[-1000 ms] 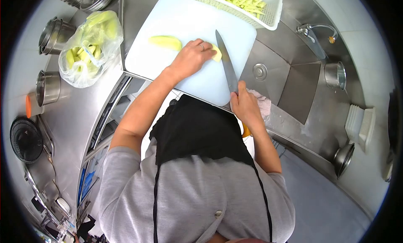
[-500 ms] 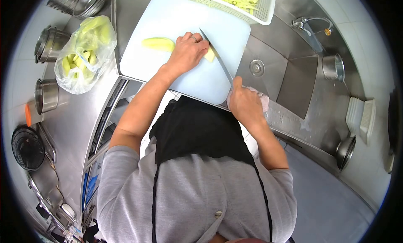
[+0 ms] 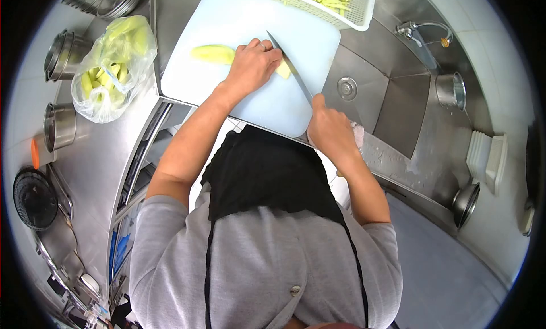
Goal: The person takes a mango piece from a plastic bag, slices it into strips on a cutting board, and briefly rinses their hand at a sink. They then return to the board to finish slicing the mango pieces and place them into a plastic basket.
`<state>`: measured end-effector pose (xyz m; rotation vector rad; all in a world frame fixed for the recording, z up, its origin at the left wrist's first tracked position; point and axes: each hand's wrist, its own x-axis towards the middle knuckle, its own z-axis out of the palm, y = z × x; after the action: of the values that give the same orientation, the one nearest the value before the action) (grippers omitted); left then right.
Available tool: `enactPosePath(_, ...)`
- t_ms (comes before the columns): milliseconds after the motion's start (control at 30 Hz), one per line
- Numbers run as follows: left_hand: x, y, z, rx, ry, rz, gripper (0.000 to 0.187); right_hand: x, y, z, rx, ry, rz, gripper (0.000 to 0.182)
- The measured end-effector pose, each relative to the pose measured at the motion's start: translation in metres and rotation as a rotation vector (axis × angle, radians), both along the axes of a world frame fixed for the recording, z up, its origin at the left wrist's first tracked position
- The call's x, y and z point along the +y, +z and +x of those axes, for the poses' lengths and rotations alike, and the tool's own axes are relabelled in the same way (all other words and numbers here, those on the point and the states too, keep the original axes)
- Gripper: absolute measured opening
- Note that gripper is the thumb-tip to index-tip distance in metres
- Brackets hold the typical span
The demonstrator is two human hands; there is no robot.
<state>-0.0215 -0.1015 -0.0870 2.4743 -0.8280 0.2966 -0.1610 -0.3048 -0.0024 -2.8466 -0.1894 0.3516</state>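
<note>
My left hand [image 3: 254, 65] is closed, its curled fingers pressing a cut pale green vegetable piece [image 3: 283, 69] onto the white cutting board [image 3: 273, 110]. The piece looks like peeled cucumber and is partly hidden under the fingers. Beside them, the blade of a long kitchen knife [image 3: 300, 81] runs across the board, over the piece. My right hand [image 3: 331, 128] grips the knife's handle at the board's right edge. A longer half of the same vegetable [image 3: 212, 54] lies to the left of my left hand, rounded side outward.
A white basket [image 3: 358, 17] of cut strips stands beyond the board. On the left counter sits a plastic bag [image 3: 96, 110] of the same vegetables, near metal pots [image 3: 60, 127]. To the right are a sink [image 3: 364, 110], a faucet [image 3: 424, 27] and a cloth [image 3: 358, 137] under my right wrist.
My right hand and the knife have slid slightly forward, away from my body. My left hand keeps its hold on the piece. The view has shifted a little.
</note>
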Motion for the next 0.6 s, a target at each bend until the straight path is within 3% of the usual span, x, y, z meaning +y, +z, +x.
enactPosePath(600,0.008,-0.010,0.007,-0.037,-0.047,-0.121,0.005,0.013,-0.014,0.022,0.019,-0.036,0.024,0.014)
